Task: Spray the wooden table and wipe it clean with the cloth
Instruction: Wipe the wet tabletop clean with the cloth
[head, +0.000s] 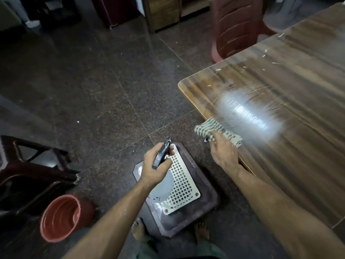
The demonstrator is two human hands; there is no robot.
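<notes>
A red bucket (59, 217) on the tiled floor (93, 81), left of a grid-topped stool (207, 200) — maroon chair (237, 25) farther off.

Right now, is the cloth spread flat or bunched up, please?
Bunched up: the striped cloth sits crumpled at the table edge, gripped by the right hand.
</notes>
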